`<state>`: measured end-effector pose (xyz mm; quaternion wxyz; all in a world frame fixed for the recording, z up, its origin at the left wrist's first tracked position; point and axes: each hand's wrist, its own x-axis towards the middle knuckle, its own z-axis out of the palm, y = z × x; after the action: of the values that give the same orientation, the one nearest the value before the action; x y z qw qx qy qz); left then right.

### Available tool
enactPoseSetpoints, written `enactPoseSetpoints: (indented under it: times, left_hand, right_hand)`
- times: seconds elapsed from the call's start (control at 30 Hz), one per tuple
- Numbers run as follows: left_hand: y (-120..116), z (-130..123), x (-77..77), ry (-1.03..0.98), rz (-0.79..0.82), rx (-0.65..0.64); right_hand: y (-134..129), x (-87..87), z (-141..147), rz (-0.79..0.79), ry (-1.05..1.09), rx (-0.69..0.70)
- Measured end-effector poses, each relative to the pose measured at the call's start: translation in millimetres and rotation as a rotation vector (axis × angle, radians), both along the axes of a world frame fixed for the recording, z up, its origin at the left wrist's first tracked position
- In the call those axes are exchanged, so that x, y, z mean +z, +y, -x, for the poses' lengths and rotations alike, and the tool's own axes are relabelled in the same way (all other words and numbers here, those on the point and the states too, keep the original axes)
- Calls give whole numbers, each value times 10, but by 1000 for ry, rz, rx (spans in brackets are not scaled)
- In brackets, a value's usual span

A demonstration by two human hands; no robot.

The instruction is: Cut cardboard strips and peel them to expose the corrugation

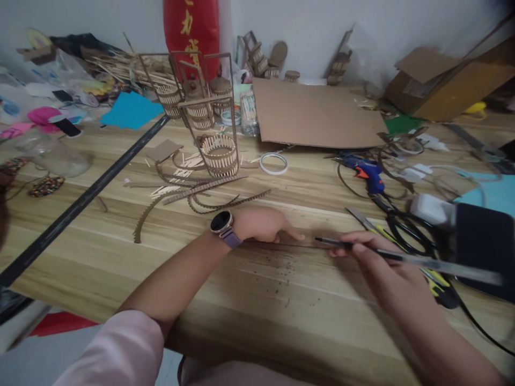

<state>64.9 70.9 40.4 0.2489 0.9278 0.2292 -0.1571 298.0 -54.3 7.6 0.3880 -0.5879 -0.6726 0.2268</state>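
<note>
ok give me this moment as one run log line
left hand: low at tabletop, finger extended | right hand: holding pen, tip toward left hand | nearby: slatted bucket, cardboard strip, blue glue gun

the tabletop (241, 303) lies open below the hands (263, 224); scissors (364, 221) and glue gun (374, 179) block the right, a basket (219, 159) the back.

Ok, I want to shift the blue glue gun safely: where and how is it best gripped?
Probably by the handle of the glue gun, coming from the near side with the right hand once that lets go of the pen. The handle slants toward you, while the nozzle points left, out of the way.
</note>
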Motion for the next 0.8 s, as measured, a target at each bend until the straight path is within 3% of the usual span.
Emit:
enactPoseSetpoints:
  times: [0.1, 0.33, 0.6, 0.8]
  left_hand:
    - [8, 4, -11, -26, -2, -13]
    - [-8, -3, 28, -26, 4, -19]
    - [-45, -14, 118, -8, 17, -17]
    - [-54, -11, 95, 27, -25, 11]
  right_hand:
    - [-16, 4, 179, 100, 13, 23]
    - [60, 20, 472, 151, -34, 109]
    - [85, -21, 505, 138, -10, 98]
    - [51, 14, 381, 90, -43, 75]
